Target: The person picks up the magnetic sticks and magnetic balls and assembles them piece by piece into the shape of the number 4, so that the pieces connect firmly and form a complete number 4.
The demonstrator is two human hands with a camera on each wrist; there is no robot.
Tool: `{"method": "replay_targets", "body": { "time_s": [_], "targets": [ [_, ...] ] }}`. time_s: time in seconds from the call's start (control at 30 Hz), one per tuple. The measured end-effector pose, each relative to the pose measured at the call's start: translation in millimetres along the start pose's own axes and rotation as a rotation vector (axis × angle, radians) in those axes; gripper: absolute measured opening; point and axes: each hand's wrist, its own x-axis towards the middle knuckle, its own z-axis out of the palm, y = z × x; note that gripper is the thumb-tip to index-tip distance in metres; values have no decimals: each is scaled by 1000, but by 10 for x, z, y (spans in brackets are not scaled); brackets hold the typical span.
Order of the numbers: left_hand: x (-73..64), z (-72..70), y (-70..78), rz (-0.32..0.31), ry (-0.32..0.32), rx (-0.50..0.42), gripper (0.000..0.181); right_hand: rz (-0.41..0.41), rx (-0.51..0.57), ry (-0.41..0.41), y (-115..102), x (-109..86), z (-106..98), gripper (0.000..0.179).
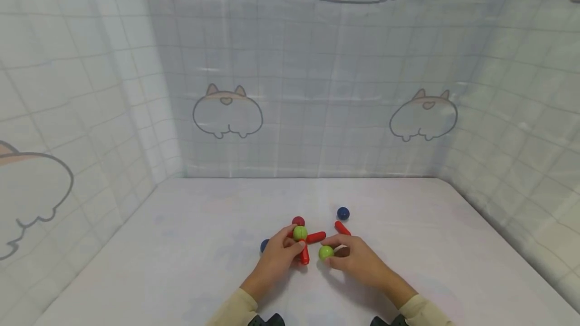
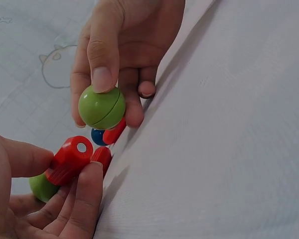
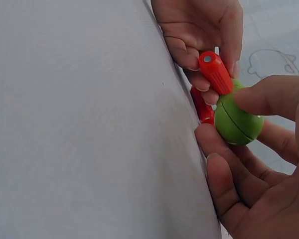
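Observation:
My left hand (image 1: 276, 254) pinches a red rod (image 1: 305, 254) between thumb and fingers, with a green ball (image 1: 300, 233) at its far end. In the left wrist view, the near end of this red rod (image 2: 72, 159) shows a round silvery spot. To the right, my right hand (image 1: 360, 259) pinches a second green ball (image 1: 325, 252), a seam line running around it in the left wrist view. A small gap separates this ball from the rod. Behind the left hand's piece lie a dark red ball (image 1: 298, 221) and another red rod (image 1: 316, 237); whether they join it I cannot tell.
A blue ball (image 1: 343, 213) and a loose red rod (image 1: 342, 228) lie beyond my right hand. Another blue ball (image 1: 264, 245) is partly hidden behind my left hand. The white table (image 1: 190, 245) is bounded by patterned curtain walls (image 1: 308, 130) on three sides.

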Motion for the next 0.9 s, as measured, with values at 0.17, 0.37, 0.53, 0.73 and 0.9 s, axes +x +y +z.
{"method": "replay_targets", "body": {
  "time_s": [0.17, 0.37, 0.53, 0.73, 0.9],
  "targets": [
    [7, 1, -15, -6, 0, 3, 62, -6, 3, 1, -17, -6, 3, 37],
    [8, -8, -13, -2, 4, -3, 62, -24, 10, 20, -9, 6, 10, 38],
    [24, -19, -12, 2, -2, -23, 61, -34, 23, 35, 0, 14, 14, 38],
    [35, -12, -14, -1, -6, -45, 61, -16, 74, 21, 5, -2, 25, 41],
    [26, 9, -6, -9, -1, -46, 62, 22, 106, 3, -15, -27, 35, 43]
  ]
}}
